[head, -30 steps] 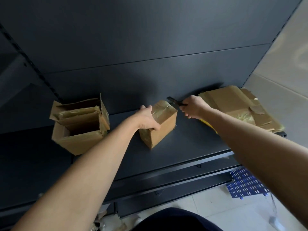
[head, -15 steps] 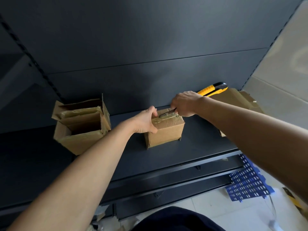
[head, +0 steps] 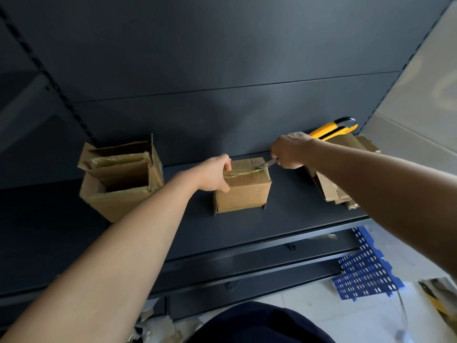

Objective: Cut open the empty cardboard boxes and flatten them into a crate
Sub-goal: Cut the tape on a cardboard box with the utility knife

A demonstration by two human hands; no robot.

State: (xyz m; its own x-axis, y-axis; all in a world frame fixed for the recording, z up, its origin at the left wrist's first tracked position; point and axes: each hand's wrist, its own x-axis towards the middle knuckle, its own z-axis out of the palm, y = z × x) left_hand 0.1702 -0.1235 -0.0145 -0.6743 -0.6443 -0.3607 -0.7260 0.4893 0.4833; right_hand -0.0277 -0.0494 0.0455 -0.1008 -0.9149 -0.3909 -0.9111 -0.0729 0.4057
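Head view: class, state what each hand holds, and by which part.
The left hand grips the taped box at its top left edge; the right hand grips the yellow utility knife by its handle, just behind the blade.

On the shelf (head: 284, 219) we see an opened box (head: 118, 194) toward the left, a taped box (head: 243, 194) mid-shelf, and flattened cardboard (head: 329, 191) at the right edge. A perforated crate (head: 366, 271) sits below on the floor (head: 309, 308).

The small closed brown box (head: 243, 194) is matt corrugated cardboard, with glossy, wrinkled clear tape on its top. The yellow-and-black utility knife (head: 332, 128) has a smooth, shiny plastic handle. The dark grey shelf (head: 284, 219) looks like matt painted metal. The blue perforated crate (head: 366, 271) is plastic.
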